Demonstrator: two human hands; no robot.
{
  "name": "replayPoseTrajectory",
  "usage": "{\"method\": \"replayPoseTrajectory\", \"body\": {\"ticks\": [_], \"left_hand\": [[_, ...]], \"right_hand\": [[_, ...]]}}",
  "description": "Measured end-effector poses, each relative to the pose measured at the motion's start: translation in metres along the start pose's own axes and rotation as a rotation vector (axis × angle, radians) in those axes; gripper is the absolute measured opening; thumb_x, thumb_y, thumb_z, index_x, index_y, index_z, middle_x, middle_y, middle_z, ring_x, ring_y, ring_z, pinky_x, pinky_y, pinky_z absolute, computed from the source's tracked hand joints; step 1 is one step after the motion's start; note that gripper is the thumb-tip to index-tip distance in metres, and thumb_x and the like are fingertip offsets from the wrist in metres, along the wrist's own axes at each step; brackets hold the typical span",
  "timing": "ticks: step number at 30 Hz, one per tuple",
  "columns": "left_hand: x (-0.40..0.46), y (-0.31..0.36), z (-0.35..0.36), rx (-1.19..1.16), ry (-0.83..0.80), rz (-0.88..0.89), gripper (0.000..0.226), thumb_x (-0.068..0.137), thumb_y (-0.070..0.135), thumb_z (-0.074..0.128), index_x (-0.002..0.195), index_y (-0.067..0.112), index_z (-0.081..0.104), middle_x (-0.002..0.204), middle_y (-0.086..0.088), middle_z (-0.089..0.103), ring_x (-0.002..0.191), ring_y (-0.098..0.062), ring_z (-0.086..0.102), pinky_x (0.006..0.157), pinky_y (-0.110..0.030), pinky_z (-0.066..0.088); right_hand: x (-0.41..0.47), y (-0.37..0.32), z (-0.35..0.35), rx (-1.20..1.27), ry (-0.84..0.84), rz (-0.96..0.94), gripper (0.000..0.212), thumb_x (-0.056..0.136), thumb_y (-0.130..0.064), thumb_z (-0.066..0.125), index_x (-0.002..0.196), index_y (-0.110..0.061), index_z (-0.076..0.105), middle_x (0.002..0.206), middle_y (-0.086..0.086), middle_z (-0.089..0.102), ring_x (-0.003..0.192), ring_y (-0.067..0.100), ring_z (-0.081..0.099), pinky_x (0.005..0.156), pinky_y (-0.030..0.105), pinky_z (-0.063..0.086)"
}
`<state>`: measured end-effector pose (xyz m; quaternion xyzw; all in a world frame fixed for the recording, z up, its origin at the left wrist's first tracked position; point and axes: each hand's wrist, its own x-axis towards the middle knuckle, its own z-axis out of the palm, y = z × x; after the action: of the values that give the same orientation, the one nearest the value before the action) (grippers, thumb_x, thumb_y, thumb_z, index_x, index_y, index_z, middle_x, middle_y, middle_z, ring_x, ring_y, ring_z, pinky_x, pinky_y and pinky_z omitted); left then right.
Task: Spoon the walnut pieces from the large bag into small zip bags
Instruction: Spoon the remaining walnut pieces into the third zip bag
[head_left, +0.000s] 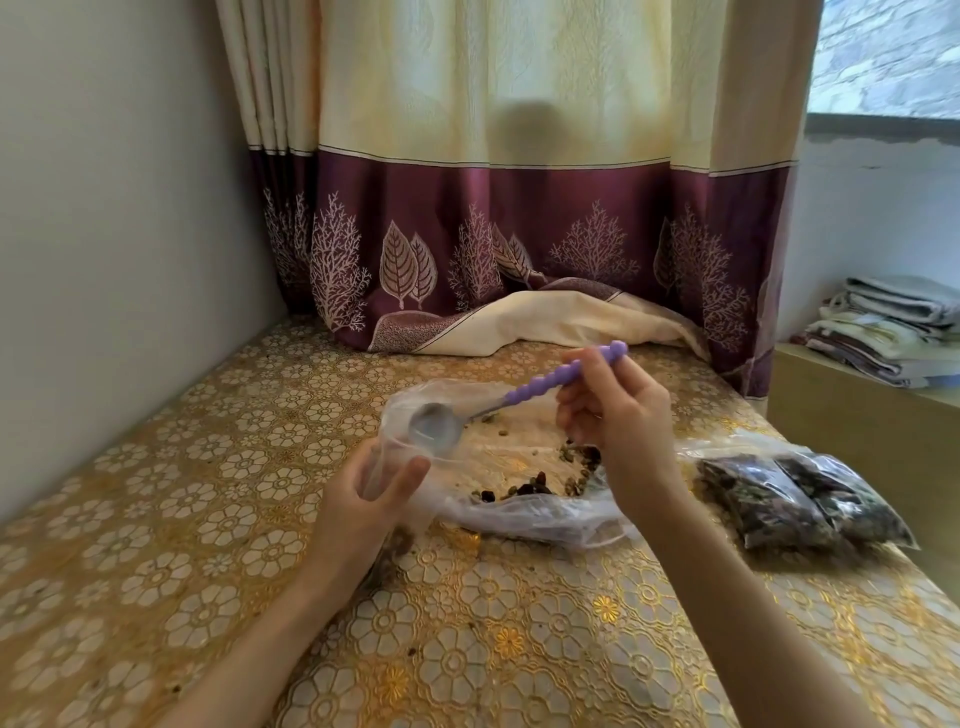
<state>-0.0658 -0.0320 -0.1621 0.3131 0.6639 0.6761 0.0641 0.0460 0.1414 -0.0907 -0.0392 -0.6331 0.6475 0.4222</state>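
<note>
Purple-handled spoon (524, 391) in right hand (618, 410), bowl pointing left-down; left hand (363, 493) holds small bag (387, 457).

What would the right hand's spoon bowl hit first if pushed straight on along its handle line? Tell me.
Most likely the clear plastic of the large bag, near its far-left rim; the spoon bowl already sits against it. The left hand lies just below that line; depth is unclear.

Two bare forearms come into view from the near edge, one on the left and one on the right, each ending in a bare hand: the left hand (371, 486) and the right hand (618, 410). No sleeve, watch or bracelet shows on either arm. A thin pale band seems to cross one finger of the right hand, too small to make out.
</note>
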Motion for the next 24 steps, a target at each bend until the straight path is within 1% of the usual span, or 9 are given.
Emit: {"method": "replayPoseTrajectory", "body": {"ticks": [2, 4, 7, 10, 13, 16, 21, 24], "left_hand": [[0.000, 0.000, 0.000, -0.006, -0.003, 0.001, 0.086, 0.044, 0.083, 0.063, 0.101, 0.019, 0.059, 0.086, 0.009, 0.071, 0.069, -0.006, 0.068, 0.053, -0.014, 0.050], [0.001, 0.000, 0.001, 0.000, -0.006, 0.004, 0.086, 0.044, 0.084, 0.062, 0.102, 0.021, 0.059, 0.088, 0.011, 0.071, 0.071, -0.007, 0.068, 0.055, -0.015, 0.051], [0.001, -0.003, -0.001, -0.005, -0.002, 0.000, 0.085, 0.043, 0.085, 0.062, 0.103, 0.024, 0.059, 0.089, 0.012, 0.071, 0.073, -0.007, 0.069, 0.055, -0.015, 0.051], [0.002, -0.004, -0.001, -0.002, 0.002, 0.005, 0.083, 0.044, 0.085, 0.061, 0.103, 0.026, 0.059, 0.089, 0.013, 0.071, 0.071, -0.007, 0.069, 0.053, -0.016, 0.051], [0.002, -0.004, 0.000, -0.002, 0.009, 0.015, 0.081, 0.044, 0.085, 0.061, 0.101, 0.027, 0.059, 0.089, 0.014, 0.071, 0.071, -0.006, 0.069, 0.053, -0.015, 0.051], [0.003, -0.004, 0.000, 0.002, 0.012, 0.022, 0.083, 0.043, 0.085, 0.061, 0.100, 0.025, 0.059, 0.088, 0.013, 0.071, 0.071, -0.005, 0.068, 0.053, -0.014, 0.050], [0.002, -0.002, 0.000, 0.014, 0.012, 0.028, 0.083, 0.043, 0.086, 0.059, 0.100, 0.025, 0.059, 0.087, 0.015, 0.070, 0.071, -0.003, 0.067, 0.054, -0.012, 0.049], [0.002, -0.001, 0.000, 0.018, 0.017, 0.032, 0.083, 0.043, 0.086, 0.059, 0.099, 0.025, 0.059, 0.086, 0.017, 0.070, 0.071, -0.001, 0.067, 0.053, -0.011, 0.048]], "right_hand": [[0.007, 0.008, -0.017, 0.094, 0.151, 0.101, 0.027, 0.096, -0.021, 0.049, 0.078, -0.005, 0.061, 0.061, 0.004, 0.060, 0.047, 0.009, 0.048, 0.042, 0.016, 0.037], [0.013, 0.015, -0.035, 0.129, 0.262, 0.160, 0.028, 0.096, -0.021, 0.049, 0.078, -0.006, 0.062, 0.061, 0.004, 0.060, 0.048, 0.010, 0.048, 0.043, 0.016, 0.037], [0.020, 0.025, -0.061, 0.054, 0.354, 0.221, 0.028, 0.098, -0.021, 0.047, 0.079, -0.006, 0.061, 0.063, 0.005, 0.056, 0.051, 0.012, 0.047, 0.043, 0.017, 0.036], [0.023, 0.031, -0.076, -0.055, 0.393, 0.209, 0.028, 0.099, -0.021, 0.045, 0.079, -0.008, 0.060, 0.064, 0.004, 0.054, 0.048, 0.007, 0.046, 0.041, 0.016, 0.035], [0.023, 0.033, -0.079, -0.158, 0.380, 0.189, 0.028, 0.099, -0.022, 0.045, 0.079, -0.009, 0.060, 0.063, 0.002, 0.056, 0.044, 0.003, 0.048, 0.040, 0.015, 0.037], [0.023, 0.035, -0.076, -0.244, 0.325, 0.204, 0.028, 0.099, -0.021, 0.046, 0.080, -0.007, 0.061, 0.062, 0.002, 0.054, 0.044, 0.003, 0.047, 0.040, 0.014, 0.036], [0.023, 0.030, -0.073, -0.256, 0.234, 0.343, 0.029, 0.099, -0.019, 0.046, 0.080, -0.003, 0.061, 0.058, 0.003, 0.053, 0.045, 0.008, 0.042, 0.038, 0.014, 0.033], [0.022, 0.027, -0.068, -0.254, 0.166, 0.431, 0.029, 0.098, -0.019, 0.048, 0.079, -0.001, 0.062, 0.056, 0.003, 0.051, 0.046, 0.009, 0.040, 0.037, 0.013, 0.031]]}}
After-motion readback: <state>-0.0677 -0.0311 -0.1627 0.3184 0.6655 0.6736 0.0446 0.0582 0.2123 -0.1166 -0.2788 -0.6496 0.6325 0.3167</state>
